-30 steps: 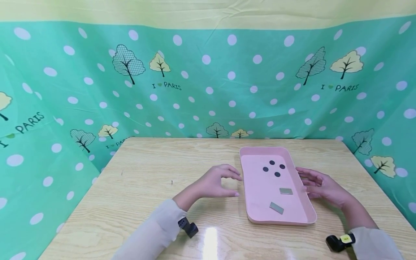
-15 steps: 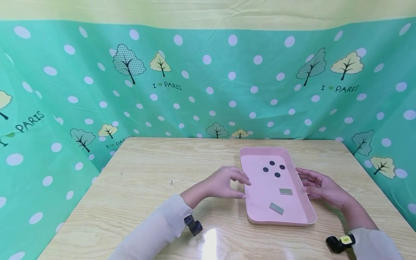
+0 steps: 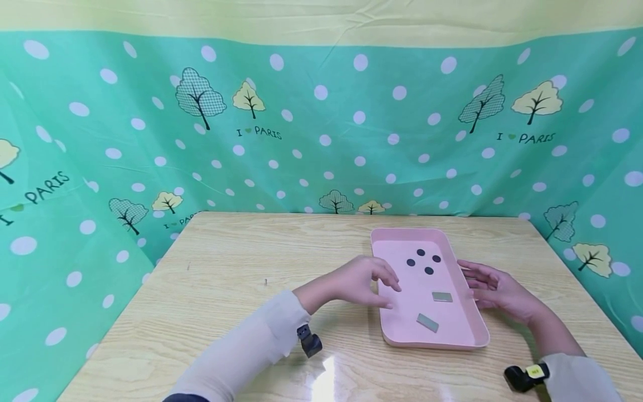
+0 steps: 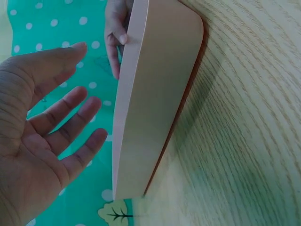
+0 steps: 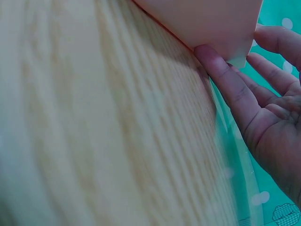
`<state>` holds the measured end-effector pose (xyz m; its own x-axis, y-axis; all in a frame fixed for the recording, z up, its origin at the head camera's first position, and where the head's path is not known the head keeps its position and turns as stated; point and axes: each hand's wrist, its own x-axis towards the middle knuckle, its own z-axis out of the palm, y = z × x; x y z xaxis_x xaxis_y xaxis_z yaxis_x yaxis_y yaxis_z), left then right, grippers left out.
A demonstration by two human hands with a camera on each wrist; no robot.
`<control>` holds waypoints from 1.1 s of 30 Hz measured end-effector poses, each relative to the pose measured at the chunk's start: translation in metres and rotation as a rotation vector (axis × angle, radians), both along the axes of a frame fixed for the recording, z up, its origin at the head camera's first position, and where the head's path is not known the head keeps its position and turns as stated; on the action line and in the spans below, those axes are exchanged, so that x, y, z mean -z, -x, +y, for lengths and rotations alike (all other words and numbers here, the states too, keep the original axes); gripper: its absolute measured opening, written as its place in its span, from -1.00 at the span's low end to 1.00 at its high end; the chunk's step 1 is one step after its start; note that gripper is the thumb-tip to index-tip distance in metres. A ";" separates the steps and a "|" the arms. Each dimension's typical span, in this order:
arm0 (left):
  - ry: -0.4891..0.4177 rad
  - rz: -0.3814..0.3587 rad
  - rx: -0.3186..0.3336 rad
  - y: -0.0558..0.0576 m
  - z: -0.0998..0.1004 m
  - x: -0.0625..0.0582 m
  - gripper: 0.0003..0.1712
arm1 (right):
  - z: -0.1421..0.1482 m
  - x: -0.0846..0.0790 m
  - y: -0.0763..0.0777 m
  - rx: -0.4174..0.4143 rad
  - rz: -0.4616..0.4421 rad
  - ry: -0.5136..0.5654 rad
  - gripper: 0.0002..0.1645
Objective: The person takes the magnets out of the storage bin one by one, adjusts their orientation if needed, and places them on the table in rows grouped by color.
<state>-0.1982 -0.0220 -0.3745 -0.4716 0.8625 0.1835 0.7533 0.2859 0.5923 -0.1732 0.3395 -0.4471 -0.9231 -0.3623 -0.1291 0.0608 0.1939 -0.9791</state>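
Observation:
A pink shallow tray (image 3: 402,326) lies on the wooden table in the head view. Inside it are several small black discs (image 3: 429,271) toward the far end and two flat grey rectangular pieces, one (image 3: 442,297) straight and the other (image 3: 427,322) slanted near the front. My left hand (image 3: 355,281) reaches over the tray's left rim, thumb and fingers spread apart, holding nothing. My right hand (image 3: 497,289) rests at the outer right side of the tray. In the right wrist view its loosely extended fingers (image 5: 237,92) touch the tray's wall (image 5: 207,21).
The light wooden table (image 3: 241,251) extends left of the tray. A green polka-dotted curtain (image 3: 301,111) with printed trees hangs behind and around the table. Small black cameras (image 3: 310,341) are strapped at both wrists.
My left hand has moved right, from beside the tray to over its left rim and inner edge. The right hand, the tray and its contents have stayed in place.

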 end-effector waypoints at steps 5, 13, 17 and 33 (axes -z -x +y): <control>0.055 -0.021 0.043 0.003 0.009 -0.004 -0.73 | 0.000 0.000 0.000 -0.011 0.006 0.008 -0.20; 0.171 -0.013 0.103 0.005 0.027 -0.010 -0.75 | 0.001 0.000 0.001 -0.025 0.005 0.025 -0.20; 0.231 -0.002 0.127 0.007 0.038 -0.012 -0.75 | 0.002 0.001 0.002 -0.053 0.014 0.054 -0.23; 0.387 -0.080 0.205 0.011 0.076 -0.013 -0.65 | 0.007 0.003 0.003 -0.129 0.033 0.115 -0.26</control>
